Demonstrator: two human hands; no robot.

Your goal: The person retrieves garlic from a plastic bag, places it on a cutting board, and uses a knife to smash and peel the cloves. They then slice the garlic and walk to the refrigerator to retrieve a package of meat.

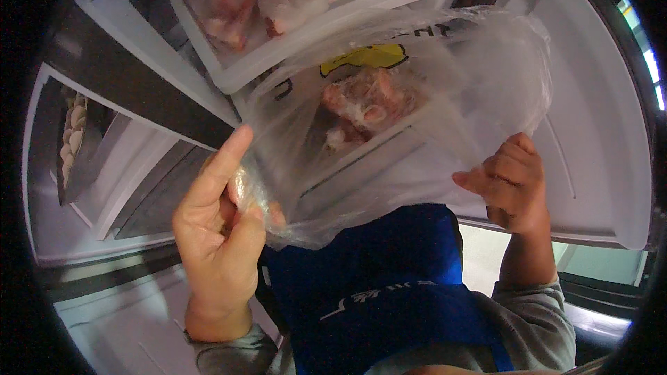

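A clear plastic bag [484,78] is spread wide between both hands in front of a refrigerator. Its left edge is pinched between the thumb and fingers of my left hand [221,239], whose index finger points up. My right hand [513,182] is curled around the bag's right side. Pieces of raw meat [370,107] show through the film; I cannot tell whether they lie inside the bag or behind it. A yellow printed patch [365,58] and black lettering show above the meat.
A pulled-out white freezer drawer [312,44] at the top holds more bagged meat [234,0]. Several eggs [75,133] sit in a rack at the left. The white refrigerator door [594,114] curves along the right. My blue apron [385,260] is just below the bag.
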